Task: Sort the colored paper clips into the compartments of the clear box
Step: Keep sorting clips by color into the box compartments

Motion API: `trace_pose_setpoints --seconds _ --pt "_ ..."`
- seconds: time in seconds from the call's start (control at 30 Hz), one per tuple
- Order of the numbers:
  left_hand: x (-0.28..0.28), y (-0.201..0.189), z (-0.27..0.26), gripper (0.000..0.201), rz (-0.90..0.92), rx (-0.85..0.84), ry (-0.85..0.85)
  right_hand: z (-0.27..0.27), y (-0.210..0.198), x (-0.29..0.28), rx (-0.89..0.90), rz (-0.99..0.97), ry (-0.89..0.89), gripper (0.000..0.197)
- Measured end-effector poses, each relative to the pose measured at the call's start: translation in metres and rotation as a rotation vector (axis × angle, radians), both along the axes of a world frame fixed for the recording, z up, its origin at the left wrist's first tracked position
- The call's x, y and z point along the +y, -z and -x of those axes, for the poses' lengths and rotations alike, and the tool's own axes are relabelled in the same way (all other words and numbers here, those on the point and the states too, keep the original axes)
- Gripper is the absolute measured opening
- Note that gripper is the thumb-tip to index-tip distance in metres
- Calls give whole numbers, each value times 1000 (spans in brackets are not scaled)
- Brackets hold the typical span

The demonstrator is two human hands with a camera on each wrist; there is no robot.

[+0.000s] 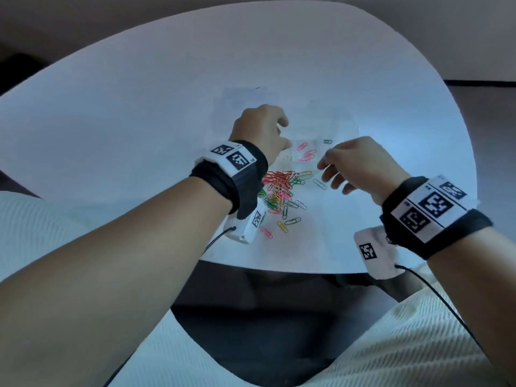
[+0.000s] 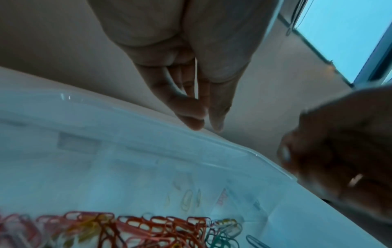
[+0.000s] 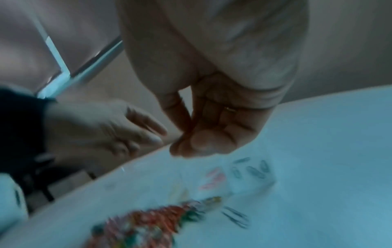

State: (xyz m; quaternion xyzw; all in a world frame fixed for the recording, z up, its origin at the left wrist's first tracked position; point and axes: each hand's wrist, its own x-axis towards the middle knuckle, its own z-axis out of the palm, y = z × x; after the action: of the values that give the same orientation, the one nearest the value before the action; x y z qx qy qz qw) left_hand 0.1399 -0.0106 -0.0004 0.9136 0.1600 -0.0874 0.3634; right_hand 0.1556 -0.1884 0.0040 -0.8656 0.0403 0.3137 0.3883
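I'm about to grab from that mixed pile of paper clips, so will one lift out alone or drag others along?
The pile of paper clips looks interlocked, so a pulled clip probably drags neighbours. Each is thin wire lying flat on the table, likely light yet slippery to pinch. Outlying clips should lift alone.

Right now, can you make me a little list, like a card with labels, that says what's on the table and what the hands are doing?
Table: white table
Pile: mixed colored paper clips loose on the table, nearer the person than the box
Box: clear box, hard to see; a few pink clips and a green clip already in separate compartments
Left hand: left hand over the box, fingers pointing down; holds nothing I can see
Right hand: right hand beside the box, fingertips pressed together; too blurry to tell if it pinches a clip
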Motion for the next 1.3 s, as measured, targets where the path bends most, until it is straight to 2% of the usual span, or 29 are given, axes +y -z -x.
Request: trace_pose_setpoints --seconds 0.13,0.27,0.4,0.53,0.67,0.8,0.87,0.93,1.03,1.13,1.2,1.3 --pt "4 -11 20 20 -42 -122 12 6 21 -4 -74 222 -200 22" --pt "13 -9 47 7 -52 -32 49 11 39 -7 -226 325 -255 17" --pt "12 9 72 6 -93 140 158 15 51 -11 -330 341 -249 25" --pt "-4 26 84 6 -117 207 310 17 61 -13 -348 374 -280 24" --pt "1 34 85 4 -136 222 301 23 67 -13 -378 406 -343 12" --pt "14 38 87 9 -162 254 316 26 66 -9 -375 470 -379 14" --pt "12 39 90 11 -169 255 348 28 63 -5 -347 482 -375 9" --pt "6 40 93 15 -179 256 394 29 62 -4 -289 421 -332 2" --pt "-1 44 97 22 -223 276 423 33 61 -3 -182 226 -257 11" --pt "-3 47 96 28 -255 316 425 36 54 1 -135 145 -224 16" --pt "-2 46 94 28 -279 352 453 37 50 4 -39 55 -155 25" --pt "0 47 93 25 -294 378 467 40 47 7 58 -106 -78 27"
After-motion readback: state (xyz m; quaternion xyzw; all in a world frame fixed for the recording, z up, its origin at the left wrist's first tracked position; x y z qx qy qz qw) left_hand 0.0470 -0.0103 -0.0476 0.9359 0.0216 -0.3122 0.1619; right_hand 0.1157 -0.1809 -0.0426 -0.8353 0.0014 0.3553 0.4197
